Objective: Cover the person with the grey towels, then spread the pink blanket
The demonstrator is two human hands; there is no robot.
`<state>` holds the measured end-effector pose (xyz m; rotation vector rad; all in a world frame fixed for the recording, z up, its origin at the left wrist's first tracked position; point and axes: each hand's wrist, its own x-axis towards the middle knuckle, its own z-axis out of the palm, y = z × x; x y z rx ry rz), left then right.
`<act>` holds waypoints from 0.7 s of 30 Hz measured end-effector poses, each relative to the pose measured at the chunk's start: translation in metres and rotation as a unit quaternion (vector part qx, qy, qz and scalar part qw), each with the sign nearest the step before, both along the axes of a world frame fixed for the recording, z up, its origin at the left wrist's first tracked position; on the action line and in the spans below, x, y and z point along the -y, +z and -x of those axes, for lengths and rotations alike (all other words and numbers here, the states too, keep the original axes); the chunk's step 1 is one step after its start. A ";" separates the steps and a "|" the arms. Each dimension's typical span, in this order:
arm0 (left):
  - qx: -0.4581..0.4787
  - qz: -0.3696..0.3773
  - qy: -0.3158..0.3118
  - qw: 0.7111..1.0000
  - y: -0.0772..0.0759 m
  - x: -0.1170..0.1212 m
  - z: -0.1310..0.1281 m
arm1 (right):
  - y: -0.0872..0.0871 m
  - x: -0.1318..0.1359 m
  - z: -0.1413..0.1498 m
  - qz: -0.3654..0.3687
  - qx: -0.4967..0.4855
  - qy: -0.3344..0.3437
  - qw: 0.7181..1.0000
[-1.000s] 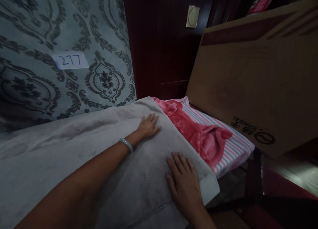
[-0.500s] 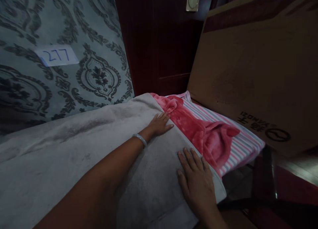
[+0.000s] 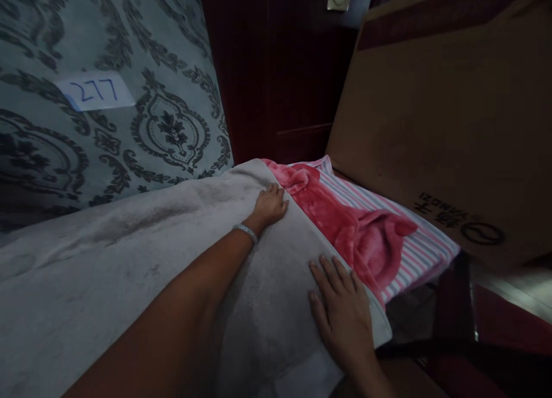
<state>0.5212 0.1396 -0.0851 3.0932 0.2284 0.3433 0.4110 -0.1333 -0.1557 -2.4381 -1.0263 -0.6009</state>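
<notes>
Your left hand (image 3: 271,205) has shifted slightly to the left and far side since half a second ago, while your right hand (image 3: 345,312) stays almost in the same place. Both are palm down and loose, grasping nothing. Directly under them lies the grey blanket (image 3: 150,271), which extends to the left. Its right border passes just beside your fingertips; beyond it are the red blanket (image 3: 332,214) and the striped cloth (image 3: 414,263).

Paper label (image 3: 94,91) on wall (image 3: 172,125), left of red panel (image 3: 267,70): "277", handwritten. Cardboard box (image 3: 431,116), right of red panel: upside-down "YANGZI", round logo (image 3: 482,233).
</notes>
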 end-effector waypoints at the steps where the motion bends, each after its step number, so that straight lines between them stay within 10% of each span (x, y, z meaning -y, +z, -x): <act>1: -0.008 0.002 0.015 1.000 0.003 0.000 0.005 | 0.001 0.000 0.000 0.003 -0.001 -0.003 1.000; 8: -0.075 0.013 0.005 0.997 0.015 -0.026 0.088 | 0.007 -0.003 0.002 0.013 -0.005 -0.014 1.000; 15: -0.144 0.033 0.015 0.989 0.010 -0.061 0.265 | 0.003 -0.002 -0.001 0.028 0.005 -0.021 0.999; 21: -0.117 0.013 0.164 0.979 -0.003 -0.103 0.423 | -0.009 0.006 -0.010 0.041 0.026 -0.001 0.999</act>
